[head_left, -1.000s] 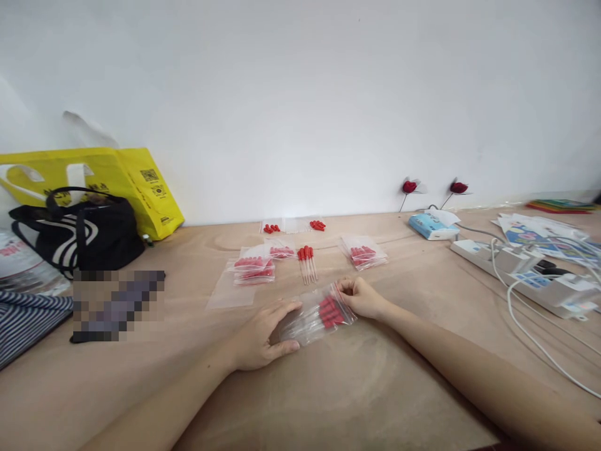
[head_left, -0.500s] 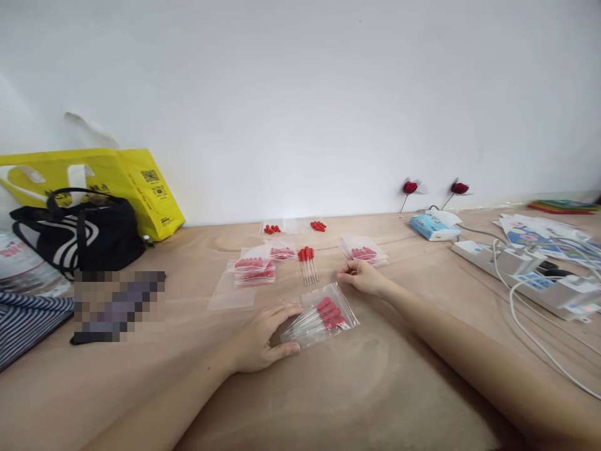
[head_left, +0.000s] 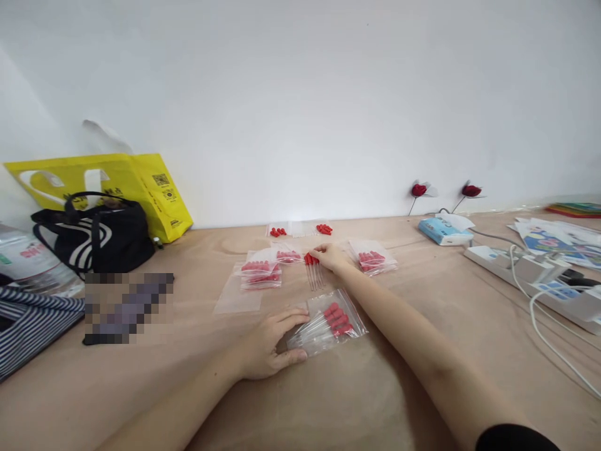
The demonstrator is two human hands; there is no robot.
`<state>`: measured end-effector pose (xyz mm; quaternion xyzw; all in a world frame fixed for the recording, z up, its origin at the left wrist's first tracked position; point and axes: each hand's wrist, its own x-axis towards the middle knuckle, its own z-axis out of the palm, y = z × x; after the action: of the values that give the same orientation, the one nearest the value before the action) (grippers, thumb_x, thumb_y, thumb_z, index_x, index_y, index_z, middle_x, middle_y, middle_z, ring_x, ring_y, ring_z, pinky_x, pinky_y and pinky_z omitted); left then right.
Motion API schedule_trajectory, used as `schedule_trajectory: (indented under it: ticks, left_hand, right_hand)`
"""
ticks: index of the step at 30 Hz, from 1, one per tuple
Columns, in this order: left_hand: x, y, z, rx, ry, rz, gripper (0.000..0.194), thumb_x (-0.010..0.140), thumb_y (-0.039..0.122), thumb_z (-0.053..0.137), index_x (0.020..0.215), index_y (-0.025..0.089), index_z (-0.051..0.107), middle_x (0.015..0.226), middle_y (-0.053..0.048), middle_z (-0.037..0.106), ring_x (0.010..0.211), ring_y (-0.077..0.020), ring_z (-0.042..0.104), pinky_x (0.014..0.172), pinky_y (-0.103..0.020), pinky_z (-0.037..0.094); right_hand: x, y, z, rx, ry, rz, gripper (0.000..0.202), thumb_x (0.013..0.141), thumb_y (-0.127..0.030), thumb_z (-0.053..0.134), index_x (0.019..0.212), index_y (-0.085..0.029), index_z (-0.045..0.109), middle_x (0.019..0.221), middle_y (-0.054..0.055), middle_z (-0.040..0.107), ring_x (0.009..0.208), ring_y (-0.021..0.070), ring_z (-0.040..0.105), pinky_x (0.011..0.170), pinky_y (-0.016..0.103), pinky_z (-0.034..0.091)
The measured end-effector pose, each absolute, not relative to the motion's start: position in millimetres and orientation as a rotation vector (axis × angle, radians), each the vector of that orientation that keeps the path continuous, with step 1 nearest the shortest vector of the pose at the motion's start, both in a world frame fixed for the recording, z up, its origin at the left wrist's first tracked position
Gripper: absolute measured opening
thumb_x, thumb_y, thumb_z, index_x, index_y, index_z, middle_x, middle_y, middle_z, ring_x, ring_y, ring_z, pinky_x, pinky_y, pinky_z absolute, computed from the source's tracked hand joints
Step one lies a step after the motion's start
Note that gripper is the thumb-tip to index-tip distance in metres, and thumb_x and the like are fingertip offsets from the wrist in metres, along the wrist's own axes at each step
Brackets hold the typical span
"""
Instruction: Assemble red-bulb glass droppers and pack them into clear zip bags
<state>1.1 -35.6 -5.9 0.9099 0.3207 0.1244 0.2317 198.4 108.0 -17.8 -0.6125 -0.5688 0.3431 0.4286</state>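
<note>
A clear zip bag holding several red-topped clear droppers lies at the centre front. My left hand rests at its left end, thumb and fingers on the plastic. Beyond the bag, several loose droppers lie side by side, red ends away from me. The fingertips of my right hand are closed at those red tops. Filled bags are stacked on the left over a flat clear bag. More filled bags lie to the right of my right hand.
Two bags with red pieces lie by the wall. At left stand a yellow bag and a black bag. A tissue pack, a power strip with white cables and papers are on the right.
My right hand has moved left and away from me, from beside the front bag to the red tops of the loose droppers. My left hand stays on the bag. The view has shifted slightly.
</note>
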Motion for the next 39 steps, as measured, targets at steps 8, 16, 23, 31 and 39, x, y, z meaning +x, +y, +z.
schedule_trajectory:
  ticks: [8, 16, 23, 31, 39]
  left_hand:
    - [0.4, -35.3, -6.4, 2.49, 0.906, 0.323, 0.05, 0.078, 0.043, 0.051, 0.123, 0.023, 0.04, 0.129, -0.006, 0.044, 0.12, -0.0231, 0.037, 0.1, -0.041, 0.031]
    - [-2.5, -32.2, -11.4, 2.482, 0.947, 0.316, 0.054, 0.078, 0.045, 0.05, 0.127, 0.026, 0.035, 0.132, -0.005, 0.041, 0.121, -0.0249, 0.035, 0.099, -0.043, 0.03]
    - [-1.3, -30.6, -10.9, 2.522, 0.962, 0.312, 0.055, 0.078, 0.046, 0.049, 0.127, 0.026, 0.034, 0.131, -0.005, 0.042, 0.121, -0.0256, 0.035, 0.098, -0.042, 0.032]
    - [-1.3, -33.4, -8.7, 2.485, 1.0, 0.297, 0.059, 0.078, 0.046, 0.049, 0.13, 0.026, 0.03, 0.133, -0.006, 0.039, 0.12, -0.0267, 0.036, 0.098, -0.043, 0.032]
    - [-0.5, -33.6, -8.4, 2.482, 0.99, 0.301, 0.059, 0.078, 0.046, 0.049, 0.13, 0.027, 0.029, 0.133, -0.005, 0.039, 0.12, -0.026, 0.037, 0.097, -0.042, 0.033]
  right_hand:
    - [218.1, 103.0, -18.3, -1.371, -1.21, 0.967, 0.022, 0.071, -0.035, 0.054, 0.06, -0.017, 0.049, 0.046, -0.003, 0.05, 0.036, 0.0061, 0.041, 0.037, 0.019, 0.031]
    - [275.4, 32.8, -23.2, -1.053, -0.944, 0.805, 0.038, 0.069, -0.056, 0.049, 0.081, -0.022, 0.035, 0.058, -0.007, 0.052, 0.042, 0.0068, 0.048, 0.04, 0.018, 0.038]
    - [292.6, 0.6, -36.2, -1.079, -0.843, 0.834, 0.038, 0.067, -0.053, 0.056, 0.078, -0.022, 0.038, 0.06, -0.006, 0.053, 0.045, 0.0081, 0.05, 0.04, 0.02, 0.042]
    - [266.3, -4.4, -38.7, -0.982, -0.858, 1.111, 0.039, 0.063, -0.051, 0.062, 0.077, -0.022, 0.04, 0.066, -0.003, 0.058, 0.053, 0.011, 0.058, 0.053, 0.026, 0.048]
    - [261.4, -10.1, -33.8, -0.986, -1.195, 1.419, 0.037, 0.062, -0.047, 0.066, 0.077, -0.018, 0.048, 0.045, -0.008, 0.052, 0.037, 0.0059, 0.047, 0.037, 0.016, 0.032]
